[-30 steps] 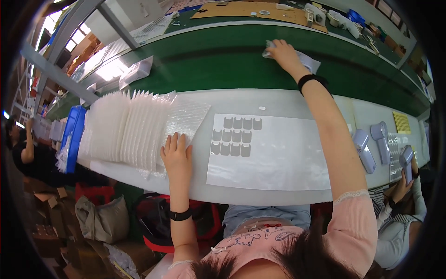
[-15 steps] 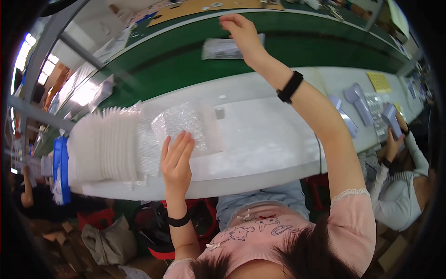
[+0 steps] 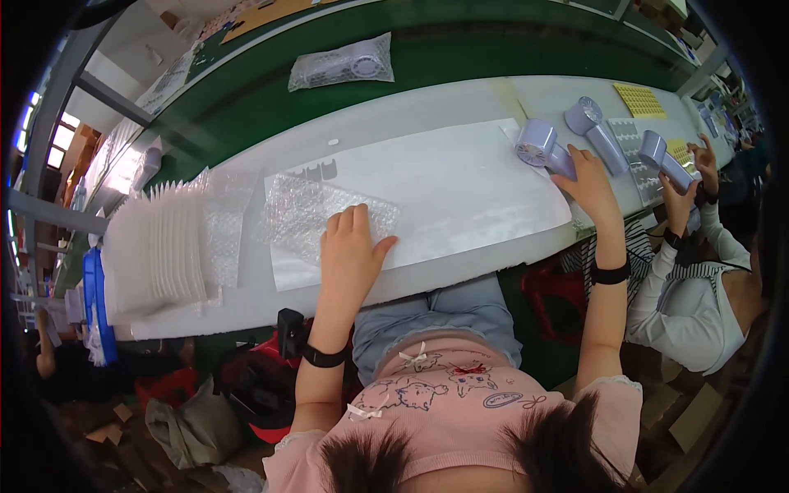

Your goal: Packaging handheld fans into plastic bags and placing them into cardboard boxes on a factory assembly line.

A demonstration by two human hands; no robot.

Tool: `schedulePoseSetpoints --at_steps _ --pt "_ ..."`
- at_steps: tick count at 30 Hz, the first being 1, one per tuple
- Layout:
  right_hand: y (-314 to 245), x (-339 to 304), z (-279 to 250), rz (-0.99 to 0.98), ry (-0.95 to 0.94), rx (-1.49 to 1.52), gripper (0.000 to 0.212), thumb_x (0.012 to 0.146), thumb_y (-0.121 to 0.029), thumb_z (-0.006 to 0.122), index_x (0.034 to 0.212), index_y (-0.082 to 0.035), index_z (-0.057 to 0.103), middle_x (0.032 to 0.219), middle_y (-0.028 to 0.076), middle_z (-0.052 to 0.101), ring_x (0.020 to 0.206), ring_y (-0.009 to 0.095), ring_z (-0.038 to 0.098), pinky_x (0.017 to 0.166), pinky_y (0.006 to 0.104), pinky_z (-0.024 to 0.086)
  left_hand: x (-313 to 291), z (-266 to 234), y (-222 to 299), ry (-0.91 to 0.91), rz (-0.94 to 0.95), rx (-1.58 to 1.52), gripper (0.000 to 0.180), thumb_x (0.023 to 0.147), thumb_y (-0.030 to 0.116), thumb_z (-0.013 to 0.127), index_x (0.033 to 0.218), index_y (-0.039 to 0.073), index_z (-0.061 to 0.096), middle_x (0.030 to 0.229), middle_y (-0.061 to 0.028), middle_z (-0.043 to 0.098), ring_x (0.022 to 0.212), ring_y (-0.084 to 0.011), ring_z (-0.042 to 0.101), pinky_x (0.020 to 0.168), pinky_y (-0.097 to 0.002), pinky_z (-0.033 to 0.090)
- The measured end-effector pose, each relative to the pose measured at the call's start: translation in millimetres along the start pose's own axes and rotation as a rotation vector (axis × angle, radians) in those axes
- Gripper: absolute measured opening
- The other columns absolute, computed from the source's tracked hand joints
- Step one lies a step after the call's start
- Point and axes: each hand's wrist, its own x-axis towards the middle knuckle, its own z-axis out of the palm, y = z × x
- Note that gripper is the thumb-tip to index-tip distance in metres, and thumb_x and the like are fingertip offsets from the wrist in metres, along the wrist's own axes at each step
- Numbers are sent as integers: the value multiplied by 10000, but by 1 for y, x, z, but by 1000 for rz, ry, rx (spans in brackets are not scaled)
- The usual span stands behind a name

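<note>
My left hand (image 3: 353, 246) lies flat, fingers stretched out, on a clear bubble-wrap bag (image 3: 300, 209) on the white work surface. To the right, my right hand (image 3: 592, 189) has its fingers and thumb around the handle of a lavender handheld fan (image 3: 536, 144). The fan's round grille faces toward me. A second lavender fan (image 3: 604, 140) lies just beyond that hand. At the left stands a row of several bubble-wrap bags (image 3: 164, 246).
A bagged fan (image 3: 349, 64) rests on the green surface (image 3: 444, 57) at the back. At the right a co-worker's hand (image 3: 678, 205) holds another lavender fan (image 3: 667, 164), near a yellow sheet (image 3: 639, 100). A blue bin (image 3: 97, 304) stands at the far left.
My right hand has come back from above the bagged fan and moved right onto a lavender fan. My left hand has shifted right, and the bubble-wrap bag under it has turned.
</note>
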Motion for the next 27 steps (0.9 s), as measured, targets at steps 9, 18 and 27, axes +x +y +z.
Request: schedulePoseSetpoints --at_steps 9,18,27 --pt "-15 -5 9 73 101 389 421 798 -227 619 1114 20 492 957 129 562 822 249 569 717 316 454 -20 33 -21 173 128 137 181 722 1 597 868 -56 506 1120 -179 502 1091 -373 451 885 -419 391" --pt "-89 -31 -14 203 -123 1615 372 902 -335 476 1021 18 489 819 98 559 715 157 571 634 267 472 -36 -34 -44 -78 268 169 145 664 -8 560 801 21 596 1131 -95 534 1118 -304 447 927 -403 342" --pt "-120 -40 8 247 -292 1659 330 906 -309 470 979 12 486 796 98 562 692 161 570 639 270 474 -24 -31 -52 224 -73 278 226 693 60 597 915 24 578 1001 -140 548 972 -326 494 789 -385 418"
